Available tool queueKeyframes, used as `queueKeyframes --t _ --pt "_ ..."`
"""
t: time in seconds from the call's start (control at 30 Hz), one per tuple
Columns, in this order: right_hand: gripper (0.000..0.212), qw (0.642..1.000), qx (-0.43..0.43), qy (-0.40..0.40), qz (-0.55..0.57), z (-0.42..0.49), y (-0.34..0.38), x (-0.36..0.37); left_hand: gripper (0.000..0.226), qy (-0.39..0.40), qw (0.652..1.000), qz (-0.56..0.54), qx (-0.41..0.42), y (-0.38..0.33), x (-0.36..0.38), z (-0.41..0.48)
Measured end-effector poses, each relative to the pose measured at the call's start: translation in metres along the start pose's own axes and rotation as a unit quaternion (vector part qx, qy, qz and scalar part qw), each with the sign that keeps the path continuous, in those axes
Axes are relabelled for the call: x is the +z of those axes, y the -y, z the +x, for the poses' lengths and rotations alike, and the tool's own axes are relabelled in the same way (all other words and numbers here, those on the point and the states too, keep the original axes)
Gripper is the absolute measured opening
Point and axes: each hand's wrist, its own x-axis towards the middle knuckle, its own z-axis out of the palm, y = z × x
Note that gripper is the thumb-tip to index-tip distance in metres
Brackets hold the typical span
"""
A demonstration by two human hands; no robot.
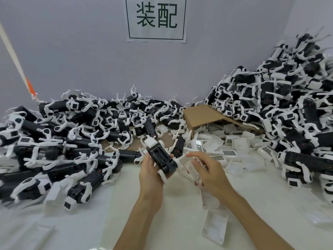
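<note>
My left hand [150, 175] grips a black and white toy robot dog [160, 157] above the white table, belly up, so its open black battery bay faces me. Its white head points away and its white legs stick out at the sides. Just to the right, my right hand [207, 170] holds a clear white plastic cover [193, 168] between curled fingers and thumb, close beside the toy's body without touching it.
Large heaps of the same toy dogs lie at the left [54, 141] and right [288, 105]. A tipped cardboard box [201, 116] spills white covers [230, 143] behind my hands. Two clear covers [215, 230] lie on the table [171, 213] near my right forearm.
</note>
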Motion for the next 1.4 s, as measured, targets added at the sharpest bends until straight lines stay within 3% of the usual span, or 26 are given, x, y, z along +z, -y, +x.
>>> queueKeyframes --t 0.1,0.17,0.37,0.47,0.57,0.77,1.03,1.4 --pt "0.025 0.999 0.021 0.01 0.023 0.001 0.003 0.0 0.059 -0.003 1.0 -0.011 0.012 0.0 0.003 0.001" --pt "0.031 0.999 0.027 0.012 0.021 0.001 0.002 0.001 0.053 0.041 0.999 0.007 -0.009 0.002 0.001 0.001" --pt "0.028 0.996 -0.002 -0.055 -0.076 0.004 0.002 -0.002 0.066 0.108 0.992 0.046 -0.045 0.008 -0.002 0.002" --pt "0.042 0.996 -0.01 -0.061 -0.067 0.003 0.002 -0.002 0.061 0.105 0.992 0.048 -0.051 0.01 -0.002 0.002" --pt "0.057 0.996 -0.046 -0.034 -0.061 0.001 0.002 -0.001 0.062 0.113 0.99 0.054 -0.057 0.012 -0.002 0.001" --pt "0.054 0.994 -0.105 -0.023 -0.035 0.003 0.006 0.006 0.06 0.128 0.988 0.066 -0.057 0.011 -0.001 -0.001" --pt "0.045 0.994 -0.108 0.003 -0.009 -0.001 0.011 0.008 0.051 0.136 0.986 0.077 -0.054 0.012 0.0 -0.001" --pt "0.055 0.993 -0.056 0.103 -0.005 -0.001 0.012 0.011 0.047 0.127 0.987 0.095 -0.038 0.012 0.002 -0.002"
